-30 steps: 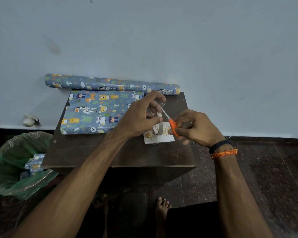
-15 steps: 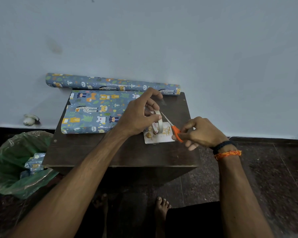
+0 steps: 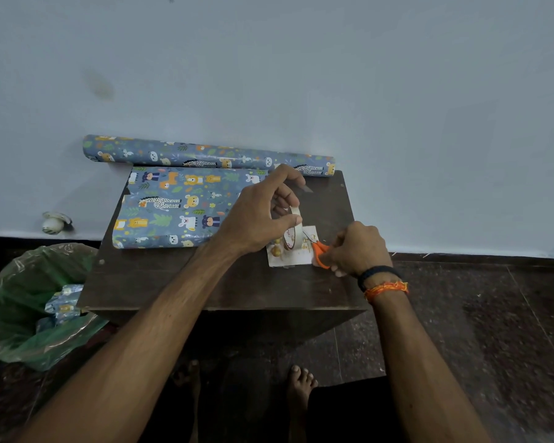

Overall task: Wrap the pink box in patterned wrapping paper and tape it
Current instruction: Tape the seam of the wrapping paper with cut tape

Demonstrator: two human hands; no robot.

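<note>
The box wrapped in blue animal-patterned paper (image 3: 173,209) lies on the back left of a small dark wooden table (image 3: 179,282); no pink shows. My left hand (image 3: 256,215) holds a roll of clear tape (image 3: 293,230) upright above the table, with a short strip of tape pinched at its fingertips. My right hand (image 3: 355,247) grips orange-handled scissors (image 3: 317,249), lowered close to a small white card (image 3: 290,257) lying on the table. The blades point up-left toward the tape roll.
A roll of the same wrapping paper (image 3: 205,156) lies along the wall behind the table. A green bin bag (image 3: 29,308) with paper scraps stands left of the table. A white round object (image 3: 55,222) sits by the wall. My bare feet (image 3: 299,388) are below.
My right hand with the scissors has dropped down and to the right, away from the tape, toward the white card. My left hand has lifted slightly with the tape roll.
</note>
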